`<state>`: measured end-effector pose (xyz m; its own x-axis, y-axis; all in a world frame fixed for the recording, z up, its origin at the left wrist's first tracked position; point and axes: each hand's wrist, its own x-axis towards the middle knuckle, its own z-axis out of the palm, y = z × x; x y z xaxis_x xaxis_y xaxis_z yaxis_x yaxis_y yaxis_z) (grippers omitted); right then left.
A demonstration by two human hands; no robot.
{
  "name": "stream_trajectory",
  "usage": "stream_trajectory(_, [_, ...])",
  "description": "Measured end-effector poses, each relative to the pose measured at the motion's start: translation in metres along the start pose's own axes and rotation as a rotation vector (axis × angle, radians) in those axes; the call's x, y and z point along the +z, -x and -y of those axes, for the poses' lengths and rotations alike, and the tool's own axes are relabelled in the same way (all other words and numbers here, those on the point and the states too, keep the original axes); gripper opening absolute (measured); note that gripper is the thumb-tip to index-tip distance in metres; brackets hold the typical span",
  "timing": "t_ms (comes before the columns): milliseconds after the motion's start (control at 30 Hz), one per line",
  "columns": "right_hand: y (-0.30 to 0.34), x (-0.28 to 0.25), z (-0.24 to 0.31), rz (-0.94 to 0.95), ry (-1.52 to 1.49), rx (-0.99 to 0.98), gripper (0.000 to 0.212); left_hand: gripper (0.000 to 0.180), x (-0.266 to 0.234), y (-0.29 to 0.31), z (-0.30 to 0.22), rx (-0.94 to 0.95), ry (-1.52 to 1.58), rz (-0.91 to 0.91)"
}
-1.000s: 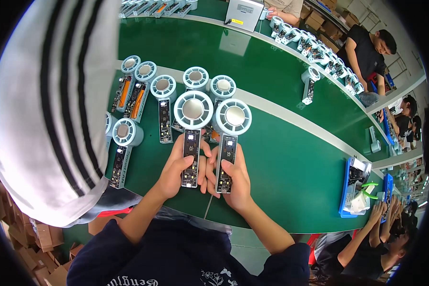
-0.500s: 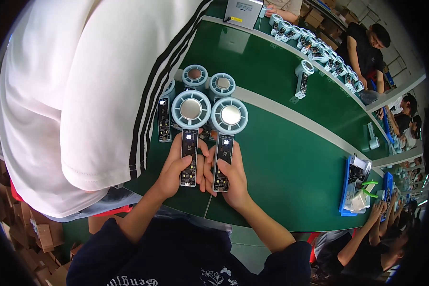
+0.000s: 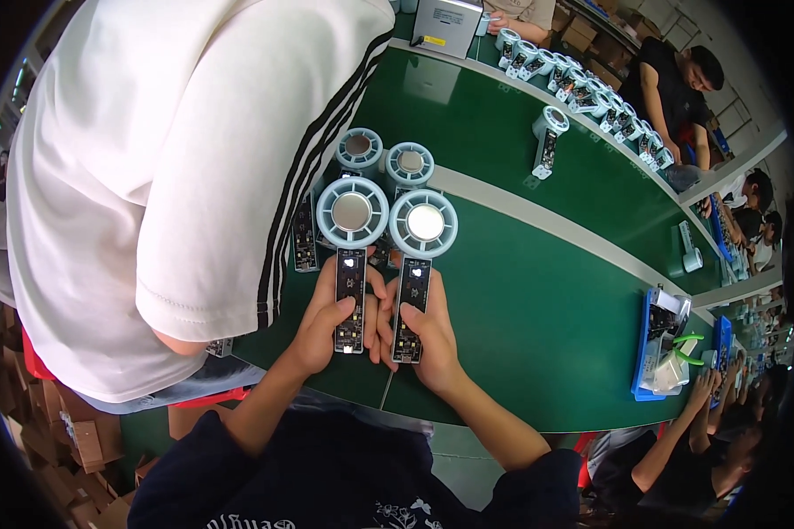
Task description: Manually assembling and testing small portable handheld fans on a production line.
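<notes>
Covering the middle of the view: green desk, smooth, thin seam near the front. Workshop runs off to the right, co-workers along it; cardboard boxes piled lower left.

Front edge curves just ahead of the dark shirt. Pale rail bounds the far side, second green strip past it. Most room to move is between the right hand and the blue bin.

Left hand has the left fan unit, right hand has the right fan unit. Fingers wrapped round both handles, thumbs on the circuit boards. Units sit side by side above the desk, heads pointing away; can't tell if they touch it.

In the way: co-worker's white sleeve, close on the left, hiding that side. Two rear fan units just beyond the held heads, partly covered. Lone fan unit on the strip; grey box farther back.
</notes>
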<state>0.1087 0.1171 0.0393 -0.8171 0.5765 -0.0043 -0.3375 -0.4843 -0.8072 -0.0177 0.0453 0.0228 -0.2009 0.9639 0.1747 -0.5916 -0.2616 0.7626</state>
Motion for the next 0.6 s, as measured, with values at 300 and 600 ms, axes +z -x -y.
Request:
stream_trajectory(300, [-0.0019, 0.0002, -0.0012, 0.001, -0.003, 0.013, 0.035, 0.056, -0.0009, -0.0006, -0.0011, -0.003, -0.039, -0.043])
stream_trajectory(600, [-0.0008, -0.0014, -0.0007, 0.01, -0.004, 0.005, 0.035, 0.052, -0.0013, -0.0008, -0.0005, -0.017, -0.01, -0.012])
